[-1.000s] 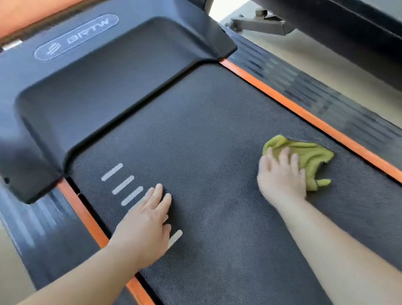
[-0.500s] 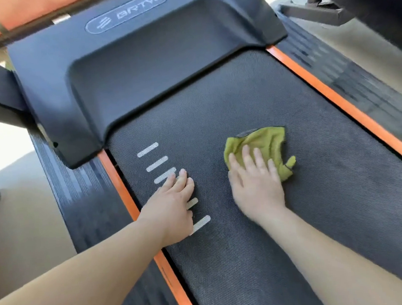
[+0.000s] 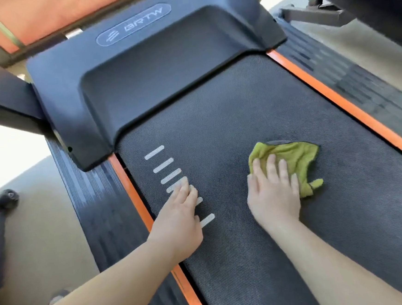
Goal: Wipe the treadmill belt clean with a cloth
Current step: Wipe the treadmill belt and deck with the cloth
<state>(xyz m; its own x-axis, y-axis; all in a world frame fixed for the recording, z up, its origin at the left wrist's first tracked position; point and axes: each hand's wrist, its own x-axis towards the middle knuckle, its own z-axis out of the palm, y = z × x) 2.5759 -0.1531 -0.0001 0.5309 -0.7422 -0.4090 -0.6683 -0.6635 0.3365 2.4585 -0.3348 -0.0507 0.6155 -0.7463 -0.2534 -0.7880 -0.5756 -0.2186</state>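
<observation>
The dark textured treadmill belt fills the middle of the head view, edged by orange strips. A crumpled yellow-green cloth lies on the belt right of centre. My right hand presses flat on the cloth's near left part, fingers straight and spread. My left hand rests flat on the belt near its left edge, over several white stripe marks, fingers straight.
The dark motor cover with a BRTW logo rises at the belt's far end. Ribbed black side rails flank both orange strips. Beige floor lies at left with a small black wheel. A metal frame stands at the upper right.
My right hand slid the cloth left across the belt from near the right orange strip toward the centre. My left hand stayed planted on the white stripes.
</observation>
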